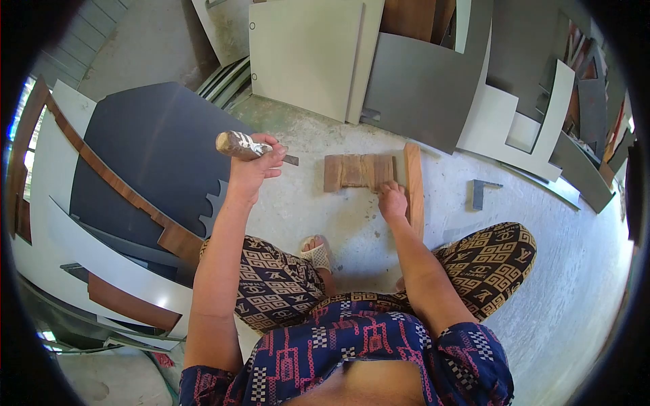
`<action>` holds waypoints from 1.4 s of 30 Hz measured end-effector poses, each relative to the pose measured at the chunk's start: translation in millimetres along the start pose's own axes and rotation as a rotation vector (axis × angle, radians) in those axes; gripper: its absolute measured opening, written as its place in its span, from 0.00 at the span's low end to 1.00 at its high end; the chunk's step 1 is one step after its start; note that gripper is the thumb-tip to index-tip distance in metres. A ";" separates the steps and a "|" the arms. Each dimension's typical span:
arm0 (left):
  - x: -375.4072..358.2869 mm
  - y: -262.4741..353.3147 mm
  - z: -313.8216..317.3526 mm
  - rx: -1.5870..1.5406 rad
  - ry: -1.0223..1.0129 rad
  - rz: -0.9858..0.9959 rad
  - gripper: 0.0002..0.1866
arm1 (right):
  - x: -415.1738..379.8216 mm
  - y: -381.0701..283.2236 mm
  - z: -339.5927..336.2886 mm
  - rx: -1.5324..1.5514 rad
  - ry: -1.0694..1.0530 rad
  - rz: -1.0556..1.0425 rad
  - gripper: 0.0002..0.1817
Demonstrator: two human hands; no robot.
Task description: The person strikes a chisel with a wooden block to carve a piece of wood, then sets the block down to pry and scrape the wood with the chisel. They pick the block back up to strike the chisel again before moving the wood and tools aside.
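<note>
Held up at the left is a chisel point(238, 144) with a thick wooden handle wrapped in something shiny, its short flat blade pointing right. My left hand point(252, 174) is closed around it. On the floor lies a brown wooden block point(355, 170) with a wide recess cut across its middle. My right hand point(393, 201) grips the block's lower right corner, the fingertips partly hidden. Just right of the block is a long, lighter wooden strip point(414, 183), close to my right hand.
A dark metal square point(481, 193) rests on the concrete floor point(447, 210) at the right. Grey and white panels point(423, 88) lean along the back and right. At the left stand a large dark panel point(145, 145) and curved brown offcuts point(128, 189). My sandaled foot point(315, 250) is below the block.
</note>
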State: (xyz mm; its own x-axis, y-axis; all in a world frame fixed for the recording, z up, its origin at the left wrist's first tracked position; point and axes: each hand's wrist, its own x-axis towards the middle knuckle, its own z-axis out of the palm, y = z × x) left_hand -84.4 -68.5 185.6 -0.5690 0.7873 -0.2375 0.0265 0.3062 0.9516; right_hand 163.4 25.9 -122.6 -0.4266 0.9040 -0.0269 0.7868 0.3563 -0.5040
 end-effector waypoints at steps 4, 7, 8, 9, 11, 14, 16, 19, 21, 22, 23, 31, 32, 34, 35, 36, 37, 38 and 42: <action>4.4 -19.1 2.8 0.075 -0.023 -0.008 0.17 | -2.3 -9.3 -6.9 0.064 -0.070 0.118 0.23; 12.1 -39.6 15.3 0.169 -0.063 -0.027 0.17 | -0.2 -4.5 -15.8 0.066 -0.130 0.216 0.24; 14.8 -46.5 19.2 0.189 -0.065 -0.044 0.16 | -1.2 -1.1 -17.0 0.055 -0.122 0.225 0.24; 17.3 -53.1 23.4 0.211 -0.066 -0.063 0.16 | -2.8 0.9 -18.0 0.045 -0.116 0.235 0.24; 21.1 -65.6 36.5 0.089 -0.027 -0.149 0.17 | -12.0 -2.1 -35.1 0.053 -0.068 0.314 0.28; 28.6 -98.4 61.1 -0.043 0.044 -0.195 0.18 | -24.3 1.6 -54.4 0.063 0.015 0.377 0.32; 28.8 -119.6 71.8 -0.096 0.080 -0.180 0.19 | -32.1 -0.8 -67.0 0.047 0.017 0.415 0.36; 29.4 -136.7 79.7 -0.133 0.125 -0.145 0.16 | -45.1 -3.7 -89.4 -0.032 -0.072 0.499 0.43; 36.5 -147.7 82.3 -0.177 0.138 -0.145 0.16 | -54.3 5.6 -87.0 -0.106 -0.105 0.535 0.45; 40.0 -153.3 81.4 -0.196 0.146 -0.143 0.16 | -58.6 8.4 -86.0 -0.114 -0.148 0.589 0.47; 45.2 -159.2 81.1 -0.169 0.121 -0.103 0.17 | -60.9 11.5 -86.3 -0.124 -0.193 0.643 0.49; 58.7 -176.4 85.2 -0.184 0.103 -0.058 0.16 | -65.0 49.2 -65.9 0.045 -0.407 0.603 0.47; 60.5 -180.4 86.6 -0.180 0.101 -0.064 0.16 | -64.6 50.0 -63.2 0.039 -0.402 0.603 0.47; 65.1 -189.2 87.5 -0.173 0.097 -0.073 0.16 | -63.3 49.0 -61.5 0.040 -0.396 0.591 0.48; 66.6 -194.1 88.2 -0.164 0.108 -0.083 0.16 | -62.6 49.3 -61.8 0.047 -0.395 0.580 0.49; 64.5 -195.4 90.0 -0.153 0.119 -0.092 0.16 | -62.5 49.6 -62.1 0.056 -0.395 0.569 0.50; 63.5 -196.0 90.2 -0.144 0.127 -0.101 0.16 | -62.6 48.8 -62.0 0.075 -0.389 0.562 0.50; 65.0 -199.3 89.6 -0.121 0.125 -0.094 0.16 | -62.9 48.4 -62.3 0.094 -0.383 0.555 0.49; 71.9 -209.6 87.8 -0.080 0.126 -0.079 0.15 | -66.2 41.1 -64.4 0.137 -0.313 0.534 0.44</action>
State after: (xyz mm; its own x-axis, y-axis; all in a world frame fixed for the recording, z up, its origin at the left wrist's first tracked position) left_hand -58.7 -29.1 -48.1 -0.6653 0.6878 -0.2904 -0.0846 0.3170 0.9446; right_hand 252.7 -4.1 -85.9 -0.1175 0.8293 -0.5462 0.8719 -0.1771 -0.4565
